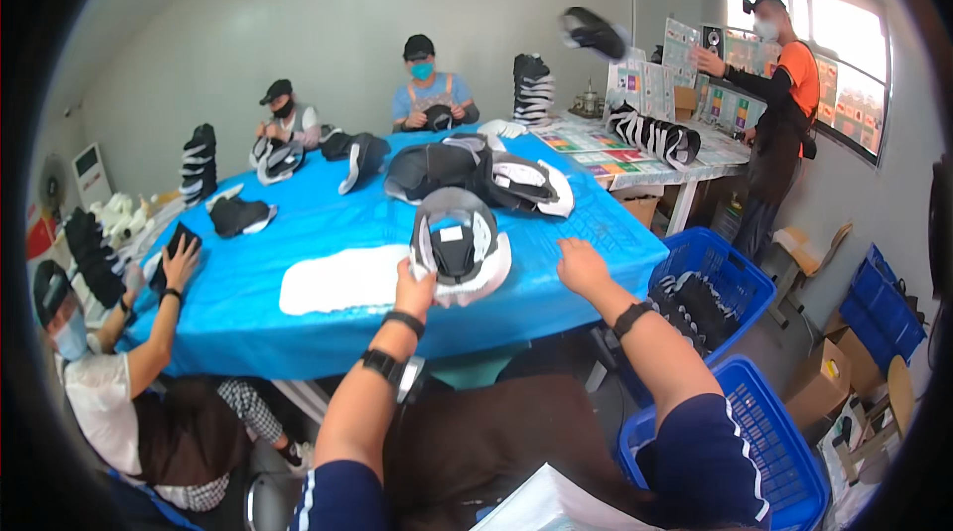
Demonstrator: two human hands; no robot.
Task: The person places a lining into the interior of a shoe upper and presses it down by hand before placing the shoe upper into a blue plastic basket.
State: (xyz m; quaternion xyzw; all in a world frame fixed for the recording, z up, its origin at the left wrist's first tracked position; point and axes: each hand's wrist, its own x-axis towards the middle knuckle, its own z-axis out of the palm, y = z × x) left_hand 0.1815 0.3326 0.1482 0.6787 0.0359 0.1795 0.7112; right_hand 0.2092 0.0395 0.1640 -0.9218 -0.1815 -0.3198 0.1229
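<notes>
Head view: left hand (414,285) grips shoe upper (459,245); right hand (581,266) spread, empty.

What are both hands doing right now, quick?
Left hand: closed, holding up a black and white shoe upper.
Right hand: open and holding nothing, palm down over the blue table.

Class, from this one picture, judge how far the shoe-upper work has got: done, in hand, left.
Done, it seems: uppers fill the blue basket. In hand: the left hand holds a black-and-white upper; the right hand rests empty on the blue table. Left: a pile of uppers beyond.
</notes>
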